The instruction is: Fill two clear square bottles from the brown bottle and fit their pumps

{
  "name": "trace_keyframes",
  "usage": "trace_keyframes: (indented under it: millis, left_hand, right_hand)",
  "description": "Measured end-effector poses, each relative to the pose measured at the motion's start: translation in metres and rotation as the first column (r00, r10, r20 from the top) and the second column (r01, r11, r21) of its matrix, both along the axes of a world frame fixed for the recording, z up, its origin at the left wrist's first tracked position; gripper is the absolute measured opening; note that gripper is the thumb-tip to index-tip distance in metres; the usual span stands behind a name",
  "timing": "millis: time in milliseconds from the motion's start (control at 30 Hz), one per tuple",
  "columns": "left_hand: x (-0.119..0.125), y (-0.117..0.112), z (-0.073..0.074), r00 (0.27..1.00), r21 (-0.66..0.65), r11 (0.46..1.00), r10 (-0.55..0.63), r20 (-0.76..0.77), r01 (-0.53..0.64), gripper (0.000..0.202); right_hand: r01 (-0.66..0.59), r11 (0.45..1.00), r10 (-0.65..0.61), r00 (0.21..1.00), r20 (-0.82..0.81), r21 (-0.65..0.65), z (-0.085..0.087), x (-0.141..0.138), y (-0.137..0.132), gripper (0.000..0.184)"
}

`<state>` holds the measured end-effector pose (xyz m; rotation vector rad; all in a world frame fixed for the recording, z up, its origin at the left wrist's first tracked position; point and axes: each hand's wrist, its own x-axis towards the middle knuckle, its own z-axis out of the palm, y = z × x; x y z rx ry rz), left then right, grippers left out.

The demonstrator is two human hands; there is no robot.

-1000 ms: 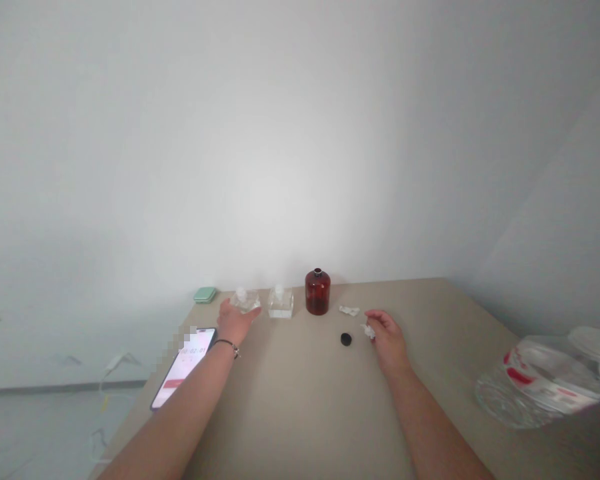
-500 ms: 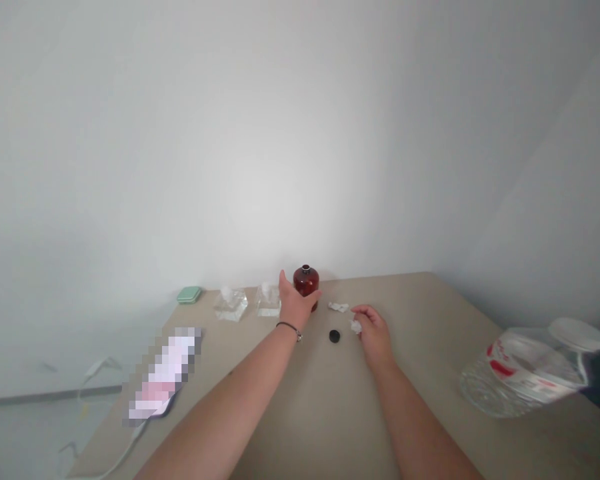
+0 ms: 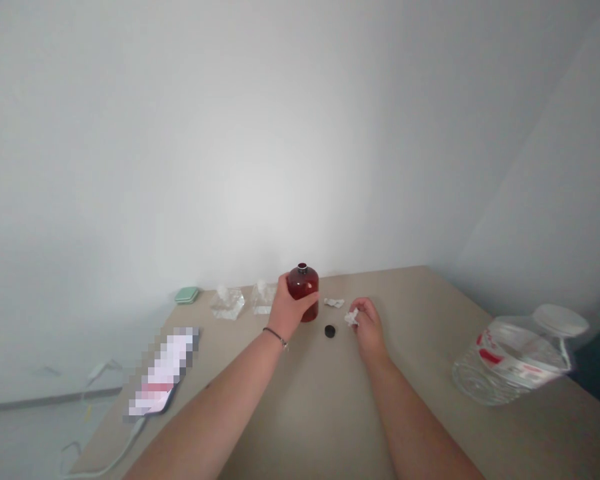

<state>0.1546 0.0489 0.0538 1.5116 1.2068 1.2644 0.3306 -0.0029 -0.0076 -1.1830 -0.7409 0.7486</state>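
Wrapped around a red bottle [image 3: 304,293], the left hand [image 3: 289,310] grips it upright; the right hand [image 3: 369,327] pinches a white tissue [image 3: 351,318] narrowly. On the table [image 3: 410,407], a black cap [image 3: 330,331] sits between them, a paper scrap [image 3: 334,303] at its twelve o'clock.

Bright, soft, even light washes over the white wall [image 3: 250,193] with a pale glare at its centre, shadows stay faint, pixelated blur covers the phone [image 3: 163,371], and wide-angle distortion bends the frame's edges.
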Motion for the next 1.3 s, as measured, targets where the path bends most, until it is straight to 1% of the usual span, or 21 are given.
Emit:
trace_keyframes:
  millis: [33,67,133,200,267,333,367,400,533,600,667,733,767,800,867,933,967,1033,1100,1167,1300]
  left_hand:
    - [-0.011,-0.013,0.000,0.998,0.010,0.998,-0.061,0.030,0.060,0.066]
    - [-0.024,-0.026,-0.001,0.977,0.005,0.985,-0.169,0.133,0.170,0.065]
    - [-0.053,-0.053,-0.006,0.872,-0.088,0.915,-0.341,0.352,0.393,0.066]
    - [-0.080,-0.076,-0.014,0.745,-0.217,0.771,-0.437,0.503,0.599,0.068]
    - [-0.100,-0.092,-0.023,0.651,-0.295,0.632,-0.454,0.609,0.717,0.068]
    - [-0.110,-0.100,-0.030,0.586,-0.327,0.522,-0.470,0.661,0.788,0.072]
    - [-0.111,-0.102,-0.034,0.561,-0.336,0.478,-0.477,0.677,0.811,0.073]
    - [-0.111,-0.102,-0.036,0.541,-0.343,0.441,-0.482,0.690,0.830,0.073]
    - [-0.107,-0.096,-0.044,0.497,-0.373,0.334,-0.479,0.724,0.866,0.059]
    - [-0.108,-0.094,-0.045,0.482,-0.369,0.316,-0.476,0.735,0.874,0.059]
    - [-0.111,-0.092,-0.046,0.478,-0.371,0.305,-0.478,0.737,0.877,0.061]
    - [-0.113,-0.092,-0.046,0.470,-0.370,0.291,-0.493,0.732,0.882,0.060]
    - [-0.113,-0.092,-0.045,0.463,-0.362,0.290,-0.507,0.727,0.886,0.059]
    - [-0.113,-0.092,-0.044,0.459,-0.348,0.300,-0.520,0.721,0.888,0.058]
    - [-0.111,-0.095,-0.040,0.462,-0.310,0.350,-0.545,0.699,0.884,0.055]
    - [-0.107,-0.097,-0.035,0.467,-0.252,0.420,-0.555,0.688,0.872,0.052]
    - [-0.106,-0.099,-0.033,0.455,-0.219,0.440,-0.553,0.698,0.871,0.050]
    - [-0.104,-0.101,-0.030,0.395,-0.159,0.431,-0.537,0.745,0.888,0.049]
    - [-0.104,-0.103,-0.031,0.310,-0.111,0.390,-0.498,0.809,0.914,0.050]
    - [-0.104,-0.104,-0.036,0.237,-0.078,0.344,-0.452,0.860,0.936,0.052]
    - [-0.104,-0.105,-0.052,0.150,-0.054,0.248,-0.388,0.909,0.967,0.058]
  right_hand:
    - [-0.002,1.000,0.003,1.000,-0.025,0.012,0.001,0.000,0.000,0.008]
    - [-0.012,1.000,0.014,0.999,-0.049,0.023,0.003,-0.001,0.000,0.011]
    - [-0.064,0.997,0.068,0.994,-0.087,0.041,0.008,-0.007,-0.001,0.017]
    - [-0.165,0.984,0.171,0.979,-0.107,0.059,0.015,-0.020,-0.005,0.023]
    - [-0.329,0.940,0.337,0.936,-0.104,0.092,0.024,-0.038,-0.015,0.027]
    - [-0.548,0.823,0.563,0.822,-0.084,0.151,0.035,-0.058,-0.029,0.030]
    - [-0.634,0.757,0.650,0.755,-0.088,0.155,0.040,-0.067,-0.036,0.029]
    - [-0.680,0.716,0.697,0.708,-0.115,0.156,0.045,-0.075,-0.044,0.028]
    - [-0.747,0.649,0.758,0.615,-0.218,0.147,0.058,-0.091,-0.066,0.027]
    - [-0.781,0.608,0.792,0.588,-0.163,0.141,0.061,-0.091,-0.070,0.027]
    - [-0.817,0.568,0.823,0.568,-0.031,0.105,0.066,-0.088,-0.072,0.024]
    - [-0.829,0.559,0.811,0.545,0.211,-0.006,0.075,-0.084,-0.074,0.019]
    - [-0.816,0.573,0.775,0.507,0.376,-0.080,0.082,-0.083,-0.076,0.019]
    - [-0.788,0.597,0.713,0.433,0.552,-0.154,0.090,-0.082,-0.078,0.022]
    - [-0.714,0.653,0.527,0.186,0.829,-0.254,0.105,-0.083,-0.085,0.032]
    - [-0.649,0.700,0.353,-0.047,0.934,-0.297,0.116,-0.086,-0.092,0.042]
    - [-0.624,0.718,0.297,-0.126,0.947,-0.308,0.120,-0.087,-0.095,0.046]
    - [-0.588,0.748,0.226,-0.209,0.951,-0.307,0.120,-0.088,-0.101,0.054]
    - [-0.579,0.771,0.167,-0.216,0.962,-0.264,0.113,-0.087,-0.104,0.062]
    - [-0.598,0.779,0.126,-0.143,0.982,-0.187,0.103,-0.086,-0.108,0.066]
    - [-0.658,0.752,0.188,0.169,0.968,-0.031,0.078,-0.092,-0.117,0.062]
